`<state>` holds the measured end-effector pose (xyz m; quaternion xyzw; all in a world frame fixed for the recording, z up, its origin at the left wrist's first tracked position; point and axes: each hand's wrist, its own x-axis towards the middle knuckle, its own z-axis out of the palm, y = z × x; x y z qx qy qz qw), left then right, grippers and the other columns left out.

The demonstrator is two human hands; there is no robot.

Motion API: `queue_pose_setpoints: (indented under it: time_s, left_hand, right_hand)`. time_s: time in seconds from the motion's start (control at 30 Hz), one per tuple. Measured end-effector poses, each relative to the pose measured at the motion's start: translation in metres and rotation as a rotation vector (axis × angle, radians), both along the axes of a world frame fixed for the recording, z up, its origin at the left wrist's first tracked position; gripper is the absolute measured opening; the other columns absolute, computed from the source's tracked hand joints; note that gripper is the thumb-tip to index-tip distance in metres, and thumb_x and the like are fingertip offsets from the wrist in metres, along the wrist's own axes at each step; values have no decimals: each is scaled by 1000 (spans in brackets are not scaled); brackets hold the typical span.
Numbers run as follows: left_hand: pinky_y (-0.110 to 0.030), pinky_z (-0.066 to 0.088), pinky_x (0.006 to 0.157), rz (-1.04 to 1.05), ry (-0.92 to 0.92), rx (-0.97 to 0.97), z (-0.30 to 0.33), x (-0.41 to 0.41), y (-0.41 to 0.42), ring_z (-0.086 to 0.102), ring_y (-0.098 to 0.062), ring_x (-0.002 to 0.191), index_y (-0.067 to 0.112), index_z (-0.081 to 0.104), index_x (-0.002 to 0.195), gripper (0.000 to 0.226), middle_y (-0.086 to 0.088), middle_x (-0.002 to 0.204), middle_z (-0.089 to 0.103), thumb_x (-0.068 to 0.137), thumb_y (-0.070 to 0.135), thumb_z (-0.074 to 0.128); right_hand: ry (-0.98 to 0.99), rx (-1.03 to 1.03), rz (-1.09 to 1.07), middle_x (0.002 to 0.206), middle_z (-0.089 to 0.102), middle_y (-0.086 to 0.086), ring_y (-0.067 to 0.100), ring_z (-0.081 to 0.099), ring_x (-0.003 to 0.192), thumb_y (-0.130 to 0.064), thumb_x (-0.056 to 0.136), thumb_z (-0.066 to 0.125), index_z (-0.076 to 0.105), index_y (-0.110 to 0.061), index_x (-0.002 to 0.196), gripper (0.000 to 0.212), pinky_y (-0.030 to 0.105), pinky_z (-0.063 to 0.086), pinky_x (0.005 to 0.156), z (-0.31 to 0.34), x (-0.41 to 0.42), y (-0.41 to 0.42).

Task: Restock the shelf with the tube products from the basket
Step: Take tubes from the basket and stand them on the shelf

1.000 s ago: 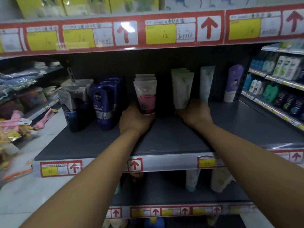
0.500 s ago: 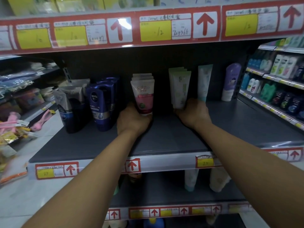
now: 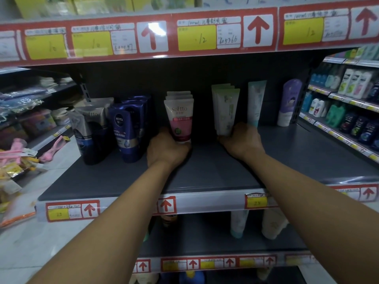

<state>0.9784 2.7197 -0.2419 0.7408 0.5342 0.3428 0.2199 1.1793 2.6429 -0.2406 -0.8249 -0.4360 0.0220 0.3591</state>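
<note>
1. The shelf (image 3: pixel 205 177) is a dark grey board with a white front rail, on which red-and-yellow price tags (image 3: pixel 72 210) are stuck.
2. A row of pink tubes (image 3: pixel 180 117) is stood cap-down at the middle of the shelf, toward the far side; the front one is gripped at its base by the left hand (image 3: pixel 167 148), whose fingers are curled round the cap.
3. A row of green tubes (image 3: pixel 225 111) is stood just to the right, apart from the pink row; the base of the front one is held by the right hand (image 3: pixel 242 143), with the fingers wrapped round it.
4. A single teal tube (image 3: pixel 256 103) is seen upright just right of the green row, behind the right hand.
5. A purple bottle (image 3: pixel 289 102) is set farther right, near the shelf's far corner.
6. Blue tubes (image 3: pixel 125 128) and grey tubes (image 3: pixel 90 130) are lined up at the left, well apart from the hands.
7. White tubes (image 3: pixel 238 223) are seen on the lower shelf (image 3: pixel 205 242).
8. The basket is not seen.
</note>
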Motion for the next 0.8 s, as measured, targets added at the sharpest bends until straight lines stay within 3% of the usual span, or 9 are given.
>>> queue_pose_setpoints:
  time_s: [0.33,0.5,0.67,0.8]
  left_hand:
    - [-40,60,87,9,20,-19,2,2,0,72,-34,105,26,64,115,60,-5,112,74,69,64,68]
    - [-44,56,96,20,41,-52,6,3,-3,66,-38,115,16,50,129,73,-11,126,68,73,55,75]
    - [-45,53,101,13,43,-74,15,-1,-13,62,-40,122,10,44,135,83,-15,132,63,72,51,79]
    - [-44,57,96,-1,9,-66,9,-10,-9,68,-33,113,17,55,129,90,-8,123,69,56,65,75]
  right_hand:
    - [-4,-13,-14,110,67,14,36,65,103,-53,78,76,65,-9,111,56,30,45,71,1,2,1]
    - [-77,-137,7,103,71,8,27,67,95,-66,73,73,71,-12,105,63,26,42,61,7,5,-1]
    - [-91,-192,89,110,71,9,29,66,104,-61,82,65,74,-14,108,55,31,54,79,18,1,-19]
    - [-39,-140,131,112,70,15,34,65,107,-50,87,66,72,-11,109,45,30,52,81,27,-8,-43]
